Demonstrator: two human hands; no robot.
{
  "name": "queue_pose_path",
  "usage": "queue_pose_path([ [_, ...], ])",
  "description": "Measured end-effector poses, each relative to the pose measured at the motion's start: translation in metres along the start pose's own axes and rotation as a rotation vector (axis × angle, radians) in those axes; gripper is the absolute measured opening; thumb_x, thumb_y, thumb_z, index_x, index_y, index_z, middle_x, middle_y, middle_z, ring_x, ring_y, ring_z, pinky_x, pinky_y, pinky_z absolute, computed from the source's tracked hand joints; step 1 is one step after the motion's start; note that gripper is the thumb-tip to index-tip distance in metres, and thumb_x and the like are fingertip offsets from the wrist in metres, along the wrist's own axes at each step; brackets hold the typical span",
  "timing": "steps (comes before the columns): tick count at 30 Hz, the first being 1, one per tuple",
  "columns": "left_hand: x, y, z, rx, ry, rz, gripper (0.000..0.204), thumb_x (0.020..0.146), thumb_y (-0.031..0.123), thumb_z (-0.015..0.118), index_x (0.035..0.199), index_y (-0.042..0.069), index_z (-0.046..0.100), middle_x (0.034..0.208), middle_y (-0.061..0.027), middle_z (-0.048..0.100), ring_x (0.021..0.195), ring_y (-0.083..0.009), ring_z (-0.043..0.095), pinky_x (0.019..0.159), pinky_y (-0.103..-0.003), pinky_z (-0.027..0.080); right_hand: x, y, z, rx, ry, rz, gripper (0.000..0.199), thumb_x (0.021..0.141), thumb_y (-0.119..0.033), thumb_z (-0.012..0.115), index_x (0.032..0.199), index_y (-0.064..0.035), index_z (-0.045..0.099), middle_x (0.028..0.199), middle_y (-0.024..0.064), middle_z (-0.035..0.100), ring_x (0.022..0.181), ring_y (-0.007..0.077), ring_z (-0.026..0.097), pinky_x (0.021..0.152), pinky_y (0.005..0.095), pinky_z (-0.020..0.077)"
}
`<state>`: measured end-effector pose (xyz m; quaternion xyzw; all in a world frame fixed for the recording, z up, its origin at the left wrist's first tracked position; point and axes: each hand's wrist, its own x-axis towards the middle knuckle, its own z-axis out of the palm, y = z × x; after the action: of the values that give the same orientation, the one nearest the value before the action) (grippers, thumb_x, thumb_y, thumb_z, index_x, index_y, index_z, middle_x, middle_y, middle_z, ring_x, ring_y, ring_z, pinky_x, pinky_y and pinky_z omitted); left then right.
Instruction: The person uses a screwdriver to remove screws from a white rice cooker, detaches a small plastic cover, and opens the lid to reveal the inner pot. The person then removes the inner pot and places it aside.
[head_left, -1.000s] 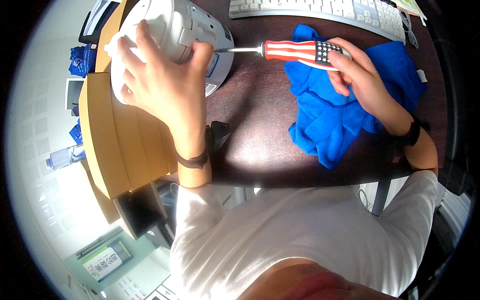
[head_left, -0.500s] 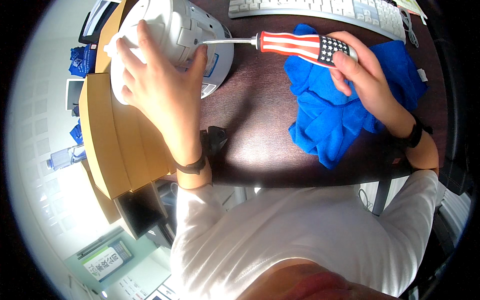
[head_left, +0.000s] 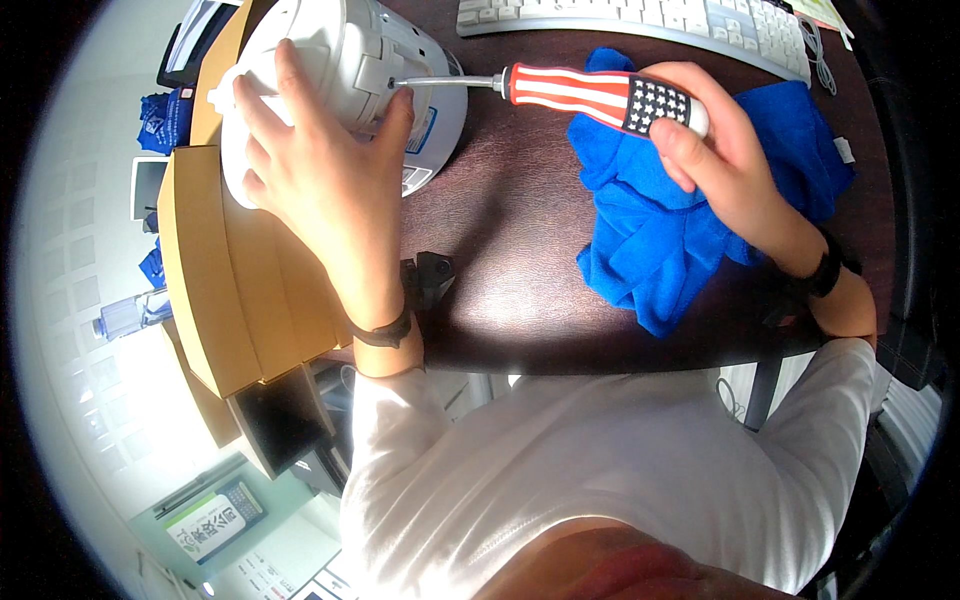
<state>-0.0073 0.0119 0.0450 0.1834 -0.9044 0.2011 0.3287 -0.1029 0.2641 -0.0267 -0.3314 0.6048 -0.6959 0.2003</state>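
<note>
A screwdriver point(head_left: 570, 92) with a red-and-white striped, star-patterned handle lies level above the table. My right hand point(head_left: 705, 130) is closed round the handle's starred end. Its metal shaft runs left, and the tip meets a small hole in a white rounded appliance point(head_left: 350, 70) that looks like a rice cooker. My left hand point(head_left: 325, 165) grips the appliance's near side, fingers spread across its white casing and thumb close to the screwdriver tip. Whether a screw sits in the hole is too small to tell.
Beneath my right hand lies a crumpled blue cloth point(head_left: 650, 240). A white keyboard point(head_left: 620, 20) stands along the far edge. Brown cardboard boxes point(head_left: 215, 270) are at the left, and a small black object point(head_left: 434, 275) rests beside my left wrist on the dark table point(head_left: 520, 220).
The screwdriver handle has turned a little, and my right hand has shifted slightly left with it. The left hand and the appliance have stayed in place.
</note>
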Motion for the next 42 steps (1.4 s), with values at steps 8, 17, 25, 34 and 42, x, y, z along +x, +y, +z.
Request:
queue_pose_path([
  [8, 0.000, 0.000, 0.000, 0.004, -0.001, 0.004, 0.091, 0.063, 0.044, 0.080, 0.139, 0.014, 0.040, 0.140, -0.0242, 0.038, 0.111, -0.0416, 0.052, 0.090, -0.055, 0.037, -0.002, 0.000, 0.002, -0.459, 0.061, -0.339, 0.042, 0.085, -0.017, 0.071, 0.117, -0.0010, 0.050, 0.104, 0.0097, 0.062, 0.096, 0.0162, 0.062, 0.081, 0.0289, 0.0498],
  [17, 0.000, 0.002, 0.000, 0.034, -0.004, -0.007, 0.090, 0.063, 0.044, 0.079, 0.139, 0.013, 0.040, 0.140, -0.0241, 0.038, 0.110, -0.0416, 0.053, 0.090, -0.054, 0.038, 0.003, 0.001, -0.002, 0.069, 0.006, 0.198, 0.028, 0.098, -0.032, 0.052, 0.105, -0.0051, 0.056, 0.053, -0.0026, 0.044, 0.042, 0.0030, 0.038, 0.039, 0.0202, 0.0288],
  [25, 0.001, 0.003, 0.000, 0.034, 0.016, 0.007, 0.089, 0.063, 0.044, 0.079, 0.138, 0.014, 0.041, 0.139, -0.0243, 0.039, 0.107, -0.0416, 0.054, 0.087, -0.053, 0.039, 0.003, 0.007, 0.006, -0.115, 0.106, -0.164, 0.020, 0.093, -0.022, 0.062, 0.098, -0.0053, 0.054, 0.066, -0.0038, 0.050, 0.050, 0.0020, 0.043, 0.041, 0.0224, 0.0324],
  [34, 0.000, 0.002, 0.000, 0.035, 0.010, 0.000, 0.090, 0.063, 0.044, 0.079, 0.138, 0.014, 0.041, 0.140, -0.0244, 0.039, 0.109, -0.0415, 0.053, 0.088, -0.053, 0.038, 0.005, -0.013, -0.003, 0.209, -0.026, 0.481, 0.060, 0.097, -0.053, 0.040, 0.055, -0.0112, 0.046, 0.045, -0.0019, 0.040, 0.039, 0.0067, 0.037, 0.040, 0.0230, 0.0258],
  [42, -0.001, 0.000, 0.001, 0.031, 0.009, 0.000, 0.090, 0.063, 0.045, 0.079, 0.138, 0.014, 0.040, 0.140, -0.0247, 0.038, 0.109, -0.0414, 0.053, 0.088, -0.053, 0.038, 0.006, -0.016, -0.005, 0.144, -0.026, 0.421, 0.061, 0.098, -0.049, 0.042, 0.050, -0.0120, 0.043, 0.043, -0.0024, 0.038, 0.039, 0.0071, 0.035, 0.042, 0.0243, 0.0253],
])
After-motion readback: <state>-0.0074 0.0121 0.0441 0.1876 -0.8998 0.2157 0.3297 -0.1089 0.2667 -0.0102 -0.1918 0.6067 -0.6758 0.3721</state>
